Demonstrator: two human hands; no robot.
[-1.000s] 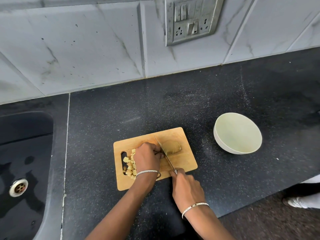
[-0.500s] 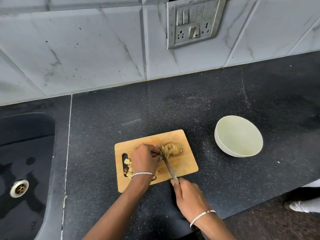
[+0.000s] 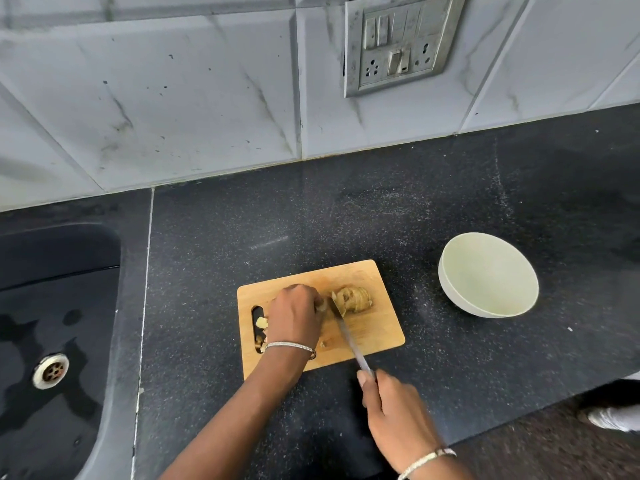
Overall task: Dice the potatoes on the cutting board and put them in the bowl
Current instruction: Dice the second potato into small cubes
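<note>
Fingers (image 3: 313,298) of the left hand (image 3: 294,318) curl onto a potato piece (image 3: 322,305) left of the steel knife (image 3: 346,336), whose handle the right hand (image 3: 393,415) grips. Dicing is under way: a pale, ridged, sliced potato half (image 3: 355,299) and small cubes (image 3: 261,323) lie on the rectangular wooden cutting board (image 3: 375,336). The round pale green bowl (image 3: 488,275) on the speckled black table (image 3: 242,244) holds nothing. Crosswise cuts likely come next, fingertips tucked clear.

1. The right hand (image 3: 398,417) has drawn back off the near edge of the cutting board (image 3: 377,327), so more of the knife (image 3: 349,337) blade shows
2. The blade tip, earlier lying across the potato (image 3: 355,299), now sits at its left end
3. The potato, smooth a second ago, now shows fanned slice lines
4. The left hand (image 3: 294,317) has shifted over the diced pieces (image 3: 261,322), hiding most of them
</note>
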